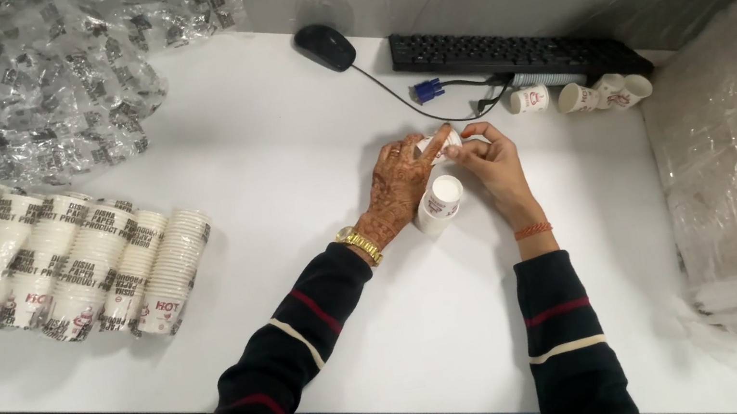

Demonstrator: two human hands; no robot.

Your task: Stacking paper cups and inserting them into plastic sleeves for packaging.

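Head view: left hand [398, 188] and right hand [489, 165] pinch one small paper cup [448, 141] between their fingertips (mostly hidden by fingers); a second cup [439, 203] leans by the left palm. Both lie mid white table [281, 142]; cup sleeves [55, 259] lie left, keyboard [511, 54] beyond.

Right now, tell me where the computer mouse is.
In the head view the black mouse sits at the far edge of the white table, left of the black keyboard and beyond both hands.
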